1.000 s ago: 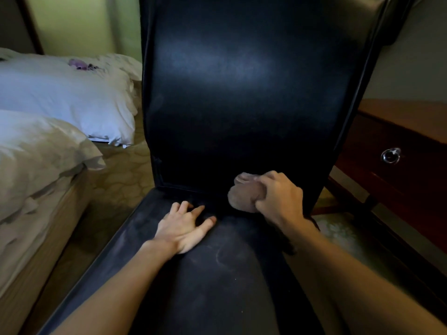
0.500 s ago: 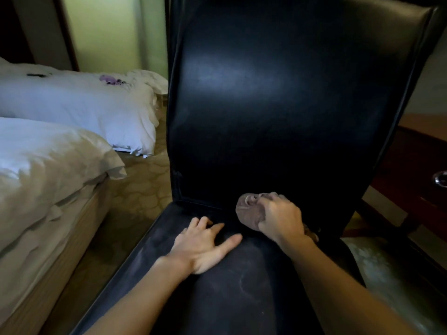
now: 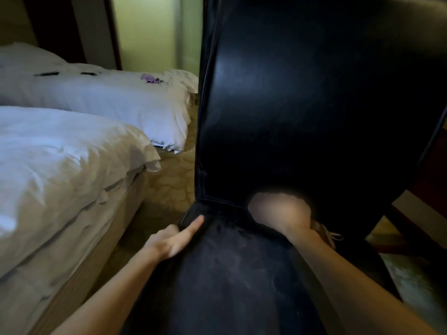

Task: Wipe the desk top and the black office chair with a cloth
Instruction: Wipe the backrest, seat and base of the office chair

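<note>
Bracing the chair point(image 3: 314, 93) for wiping
My left hand point(image 3: 169, 240) clasps its edge, steadying it — blurred right hand point(image 3: 280, 211), grip I can't tell.

The chair point(image 3: 314, 105) is covered in glossy black, and its seat is marked with faint grey smears. The cloth point(image 3: 325, 234) is seen as dull beige. The bedding point(image 3: 60, 153) is shown white, with a small purple item point(image 3: 150, 78) on it farther back. The carpet point(image 3: 169, 187) is patterned in beige honeycomb cells, and the wall point(image 3: 147, 32) is painted pale green.

Black office chair point(image 3: 314, 105), upright backrest, dusty seat; tan cloth point(image 3: 325, 234) at crease
</note>
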Motion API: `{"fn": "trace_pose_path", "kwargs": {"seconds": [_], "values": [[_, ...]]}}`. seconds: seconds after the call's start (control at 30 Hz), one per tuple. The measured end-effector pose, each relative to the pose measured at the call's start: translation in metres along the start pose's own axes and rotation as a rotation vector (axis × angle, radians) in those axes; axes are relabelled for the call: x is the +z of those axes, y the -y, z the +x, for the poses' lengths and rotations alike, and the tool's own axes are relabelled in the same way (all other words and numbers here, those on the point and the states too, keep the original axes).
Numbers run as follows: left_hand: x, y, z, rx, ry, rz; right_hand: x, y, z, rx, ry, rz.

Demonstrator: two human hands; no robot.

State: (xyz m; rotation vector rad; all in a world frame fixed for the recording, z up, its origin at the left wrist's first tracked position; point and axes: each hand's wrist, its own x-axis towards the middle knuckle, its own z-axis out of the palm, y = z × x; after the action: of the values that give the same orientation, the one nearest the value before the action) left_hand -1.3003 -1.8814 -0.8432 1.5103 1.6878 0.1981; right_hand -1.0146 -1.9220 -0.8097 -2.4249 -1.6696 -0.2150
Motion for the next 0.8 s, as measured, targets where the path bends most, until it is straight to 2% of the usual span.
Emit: {"fn": "trace_pose_path", "kwargs": {"seconds": [0.17, 0.27, 0.37, 0.5, 0.6, 0.67, 0.7, 0.77, 0.8], "values": [[-0.007, 0.009, -0.021, 0.011, 0.035, 0.163, -0.003, 0.071, 0.017, -0.153, 0.124, -0.011], [-0.004, 0.023, -0.036, -0.019, -0.017, 0.295, -0.004, 0.108, 0.019, -0.253, 0.162, 0.000], [0.002, 0.036, -0.052, -0.032, -0.039, 0.318, -0.010, 0.143, 0.005, -0.335, 0.193, 0.023], [-0.003, 0.058, -0.054, -0.024, -0.010, 0.156, -0.024, 0.175, -0.028, -0.404, 0.259, 0.122], [-0.014, 0.076, -0.048, 0.045, 0.115, -0.186, -0.029, 0.196, -0.056, -0.486, 0.353, 0.349], [-0.016, 0.087, -0.046, 0.005, 0.091, -0.395, -0.031, 0.205, -0.067, -0.598, 0.301, 0.263], [-0.016, 0.092, -0.042, -0.030, 0.042, -0.450, -0.031, 0.203, -0.068, -0.657, 0.218, 0.158], [-0.016, 0.099, -0.036, -0.063, -0.024, -0.516, -0.031, 0.185, -0.064, -0.693, 0.070, -0.023], [-0.017, 0.100, -0.035, -0.066, -0.012, -0.558, -0.031, 0.172, -0.060, -0.676, 0.054, -0.089]]}}
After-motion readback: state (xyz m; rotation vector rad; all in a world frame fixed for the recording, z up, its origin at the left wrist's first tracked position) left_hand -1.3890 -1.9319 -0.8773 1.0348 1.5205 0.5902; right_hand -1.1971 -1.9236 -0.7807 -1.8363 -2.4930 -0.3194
